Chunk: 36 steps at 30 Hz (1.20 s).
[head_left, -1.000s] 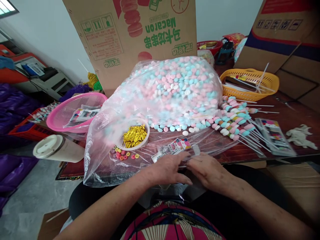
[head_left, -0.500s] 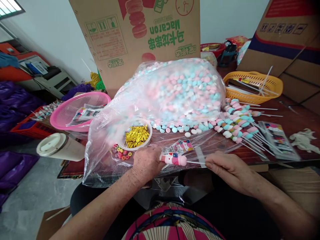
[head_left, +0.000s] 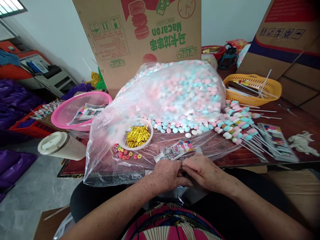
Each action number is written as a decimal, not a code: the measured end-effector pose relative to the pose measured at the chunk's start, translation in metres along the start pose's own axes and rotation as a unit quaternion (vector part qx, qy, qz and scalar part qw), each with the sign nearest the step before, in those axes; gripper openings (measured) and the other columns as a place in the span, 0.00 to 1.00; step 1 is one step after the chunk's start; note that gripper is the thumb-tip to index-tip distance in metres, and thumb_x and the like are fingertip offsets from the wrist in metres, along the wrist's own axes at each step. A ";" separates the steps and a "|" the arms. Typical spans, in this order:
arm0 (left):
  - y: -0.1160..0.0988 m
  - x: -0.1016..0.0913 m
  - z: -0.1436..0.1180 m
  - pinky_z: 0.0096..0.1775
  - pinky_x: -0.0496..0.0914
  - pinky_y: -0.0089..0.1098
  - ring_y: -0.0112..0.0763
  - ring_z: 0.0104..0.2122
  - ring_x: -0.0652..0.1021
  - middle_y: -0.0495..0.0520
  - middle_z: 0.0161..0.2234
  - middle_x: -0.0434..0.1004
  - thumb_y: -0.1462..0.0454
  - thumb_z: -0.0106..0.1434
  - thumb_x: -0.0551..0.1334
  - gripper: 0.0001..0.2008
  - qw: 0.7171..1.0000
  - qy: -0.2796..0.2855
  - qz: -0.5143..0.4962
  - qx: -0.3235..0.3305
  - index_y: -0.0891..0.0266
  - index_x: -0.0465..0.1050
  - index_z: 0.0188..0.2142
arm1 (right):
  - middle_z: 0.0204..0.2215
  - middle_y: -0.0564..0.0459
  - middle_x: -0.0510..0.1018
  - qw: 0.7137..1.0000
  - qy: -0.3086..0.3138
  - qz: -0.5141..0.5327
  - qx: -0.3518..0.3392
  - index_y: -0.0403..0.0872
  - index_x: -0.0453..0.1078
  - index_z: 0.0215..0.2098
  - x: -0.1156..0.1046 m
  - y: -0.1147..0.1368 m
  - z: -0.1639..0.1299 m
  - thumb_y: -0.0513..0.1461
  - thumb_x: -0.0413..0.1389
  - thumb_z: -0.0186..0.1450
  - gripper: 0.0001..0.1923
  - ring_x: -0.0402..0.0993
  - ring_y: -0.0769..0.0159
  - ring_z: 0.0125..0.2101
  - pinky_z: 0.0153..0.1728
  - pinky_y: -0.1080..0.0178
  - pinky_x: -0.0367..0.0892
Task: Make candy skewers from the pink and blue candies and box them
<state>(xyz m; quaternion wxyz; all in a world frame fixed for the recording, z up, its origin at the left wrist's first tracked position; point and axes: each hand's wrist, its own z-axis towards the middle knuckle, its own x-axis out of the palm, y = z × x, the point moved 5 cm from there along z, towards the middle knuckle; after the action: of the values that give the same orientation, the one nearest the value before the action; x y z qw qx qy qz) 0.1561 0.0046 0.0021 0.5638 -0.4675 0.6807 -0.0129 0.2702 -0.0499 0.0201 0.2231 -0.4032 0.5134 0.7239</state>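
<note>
1. The left hand (head_left: 168, 173) and the right hand (head_left: 203, 171) meet at the near edge of the table (head_left: 295, 116), fingertips touching each other over crinkled clear plastic.
2. Both hands have their fingers curled and pressed together; whatever they pinch between them is hidden, so I cannot tell what it is.
3. Just beyond the hands lies a small stack of printed cartoon bags (head_left: 175, 150), flat on the plastic sheet.
4. To the left of those stands a white bowl of gold twist ties (head_left: 137, 136), with loose coloured ring candies (head_left: 123, 155) beside it.
5. Behind the bowl rises a large clear bag of pink, blue and white candies (head_left: 180, 90), with a row of loose pieces along its near edge.
6. Right of the big bag lies a pile of finished candy skewers (head_left: 235, 123), sticks pointing right, near a packet of printed bags (head_left: 276, 140).
7. A yellow basket (head_left: 272, 88) sits farther back; a pink basket (head_left: 75, 110) and a lidded cup (head_left: 60, 146) lie on the left.
8. An upside-down Macaron carton (head_left: 150, 36) stands behind everything.
</note>
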 end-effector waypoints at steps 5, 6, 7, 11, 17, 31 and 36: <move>0.018 -0.034 -0.029 0.40 0.68 0.32 0.36 0.40 0.74 0.55 0.45 0.74 0.50 0.62 0.56 0.26 0.970 0.037 -0.218 0.096 0.57 0.61 0.57 | 0.22 0.55 0.70 0.997 -0.002 0.062 0.040 0.46 0.65 0.26 -0.017 -0.013 -0.005 0.41 0.44 0.69 0.16 0.64 0.69 0.25 0.28 0.67 0.57; 0.022 -0.034 -0.033 0.37 0.67 0.31 0.34 0.37 0.74 0.54 0.40 0.75 0.50 0.63 0.54 0.23 0.971 0.052 -0.217 0.087 0.58 0.66 0.53 | 0.22 0.55 0.70 0.997 -0.003 0.072 0.043 0.46 0.65 0.27 -0.021 -0.013 -0.006 0.41 0.44 0.69 0.16 0.64 0.69 0.25 0.28 0.68 0.57; 0.025 -0.031 -0.036 0.34 0.67 0.29 0.32 0.33 0.74 0.53 0.35 0.75 0.49 0.64 0.52 0.21 0.970 0.068 -0.220 0.072 0.60 0.70 0.48 | 0.22 0.56 0.70 0.996 -0.007 0.075 0.042 0.46 0.65 0.28 -0.024 -0.013 -0.005 0.41 0.44 0.69 0.16 0.64 0.70 0.25 0.27 0.68 0.57; 0.030 -0.007 -0.037 0.23 0.61 0.24 0.23 0.21 0.67 0.47 0.25 0.66 0.48 0.64 0.49 0.21 0.947 0.066 -0.314 0.004 0.63 0.67 0.38 | 0.21 0.55 0.69 0.999 -0.012 0.043 0.028 0.46 0.65 0.27 -0.026 -0.008 0.004 0.42 0.44 0.69 0.16 0.63 0.69 0.24 0.26 0.67 0.56; 0.032 0.013 -0.041 0.18 0.57 0.22 0.19 0.16 0.62 0.42 0.21 0.60 0.47 0.64 0.49 0.19 0.902 0.035 -0.429 -0.031 0.61 0.60 0.33 | 0.20 0.55 0.68 1.000 -0.003 0.003 0.010 0.45 0.65 0.24 -0.012 0.001 0.026 0.40 0.44 0.68 0.16 0.61 0.69 0.23 0.25 0.66 0.55; 0.053 0.010 -0.061 0.37 0.64 0.33 0.31 0.29 0.68 0.51 0.28 0.67 0.58 0.66 0.47 0.11 0.960 -0.154 -0.228 -0.055 0.61 0.63 0.36 | 0.18 0.57 0.69 0.926 -0.002 0.314 0.211 0.47 0.62 0.27 0.079 0.023 0.033 0.46 0.45 0.67 0.15 0.61 0.73 0.15 0.16 0.68 0.57; 0.065 0.020 -0.065 0.30 0.61 0.28 0.26 0.26 0.66 0.47 0.26 0.64 0.46 0.55 0.59 0.21 0.820 -0.024 -0.571 0.028 0.62 0.62 0.34 | 0.20 0.52 0.72 0.984 -0.176 -0.004 -0.023 0.47 0.63 0.27 0.063 0.056 0.043 0.36 0.42 0.66 0.13 0.68 0.67 0.22 0.24 0.65 0.61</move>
<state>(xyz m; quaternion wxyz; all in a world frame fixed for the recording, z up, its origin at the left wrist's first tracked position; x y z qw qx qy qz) 0.0664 -0.0049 -0.0252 0.4842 -0.7569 0.2772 -0.3405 0.1782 -0.0370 0.0068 0.3035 -0.2767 0.4477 0.7943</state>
